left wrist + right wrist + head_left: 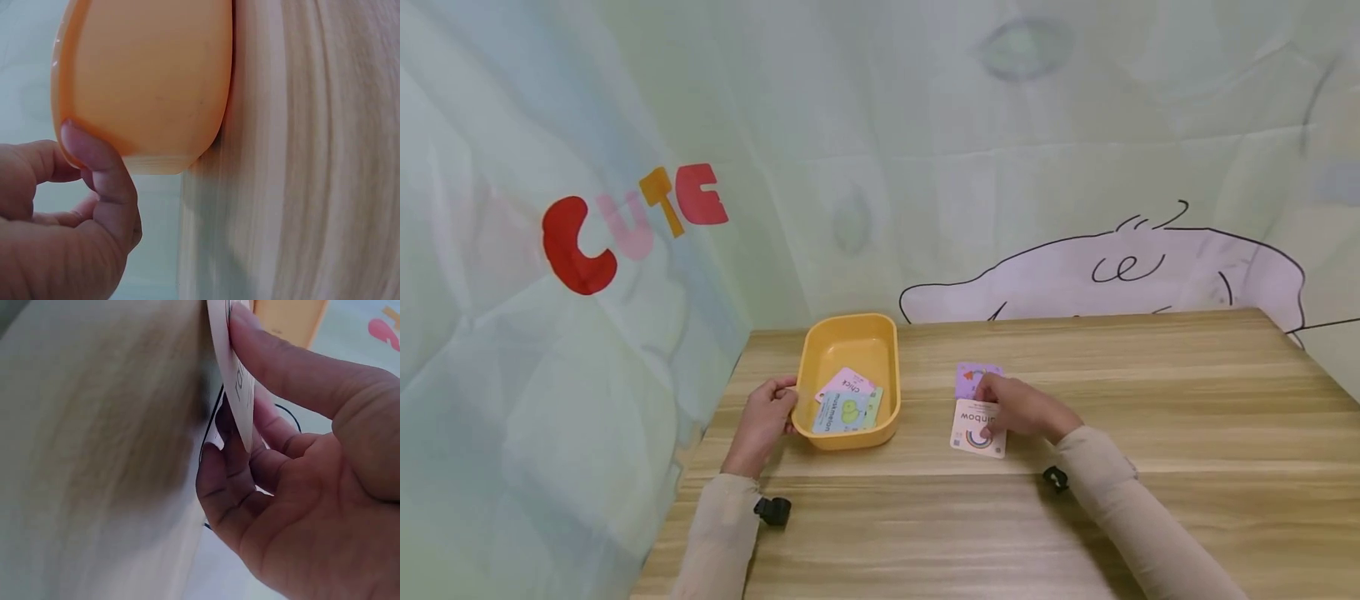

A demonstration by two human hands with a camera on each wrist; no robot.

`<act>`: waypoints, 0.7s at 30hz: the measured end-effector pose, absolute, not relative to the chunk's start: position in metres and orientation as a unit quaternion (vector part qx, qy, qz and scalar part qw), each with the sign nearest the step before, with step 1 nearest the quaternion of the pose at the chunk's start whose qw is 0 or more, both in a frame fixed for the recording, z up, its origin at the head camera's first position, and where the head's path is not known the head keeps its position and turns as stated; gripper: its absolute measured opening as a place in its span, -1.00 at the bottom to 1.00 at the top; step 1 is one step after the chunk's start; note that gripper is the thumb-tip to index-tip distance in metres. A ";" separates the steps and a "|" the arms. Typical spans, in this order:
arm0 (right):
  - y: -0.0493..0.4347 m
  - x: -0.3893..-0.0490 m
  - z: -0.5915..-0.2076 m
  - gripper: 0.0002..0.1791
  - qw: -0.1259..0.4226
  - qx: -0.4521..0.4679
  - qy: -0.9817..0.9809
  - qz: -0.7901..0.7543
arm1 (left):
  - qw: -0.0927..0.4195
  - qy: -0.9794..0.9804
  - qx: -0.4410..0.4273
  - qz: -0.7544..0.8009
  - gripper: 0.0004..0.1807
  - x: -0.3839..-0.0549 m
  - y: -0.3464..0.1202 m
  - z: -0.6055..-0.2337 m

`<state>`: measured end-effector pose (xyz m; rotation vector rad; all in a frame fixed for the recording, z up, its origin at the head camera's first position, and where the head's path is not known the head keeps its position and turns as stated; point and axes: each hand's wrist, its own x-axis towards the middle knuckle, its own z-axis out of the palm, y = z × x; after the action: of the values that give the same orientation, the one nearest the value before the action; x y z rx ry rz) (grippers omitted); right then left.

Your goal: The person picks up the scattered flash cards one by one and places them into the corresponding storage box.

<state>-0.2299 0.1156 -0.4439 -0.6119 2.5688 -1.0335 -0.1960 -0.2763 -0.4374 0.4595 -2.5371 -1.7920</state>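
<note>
My left hand (pixel 769 411) pinches the rim of a yellow plastic tray (pixel 889 375) at its left side, thumb and fingers on either side of the edge in the left wrist view. Inside the tray lie a pink chick card (pixel 847 382) and a muskmelon card (pixel 837 412), overlapping near its front end. To the right of the tray, my right hand (pixel 1022 408) holds a white rainbow card (pixel 967 432) between thumb and fingers. In the right wrist view the rainbow card (pixel 234 381) is tilted up close over the table. A purple card (pixel 967 379) lies just behind it, partly covered.
The wood-grain table (pixel 1187 400) stretches to the right and toward me. A pale printed curtain (pixel 865 167) with CUTE lettering and a cartoon figure hangs behind and at the left. Black wrist straps (pixel 772 511) sit on both sleeves.
</note>
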 end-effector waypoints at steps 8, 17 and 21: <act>0.124 -0.233 -0.443 -0.69 0.152 -0.242 0.875 -0.391 | 0.000 -0.809 0.141 -0.571 -0.56 -0.196 -0.277 -0.435; 0.131 -0.235 -0.440 -0.77 0.220 -0.225 0.823 -0.472 | 0.001 -0.808 0.140 -0.572 -0.56 -0.196 -0.277 -0.436; 0.134 -0.236 -0.443 -0.80 0.224 -0.213 0.808 -0.501 | -0.001 -0.807 0.137 -0.574 -0.56 -0.195 -0.276 -0.435</act>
<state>-0.2360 0.1338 -0.4428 -0.5884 2.2314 -1.3836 -0.1953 -0.2762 -0.4348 0.4320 -2.5376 -1.8028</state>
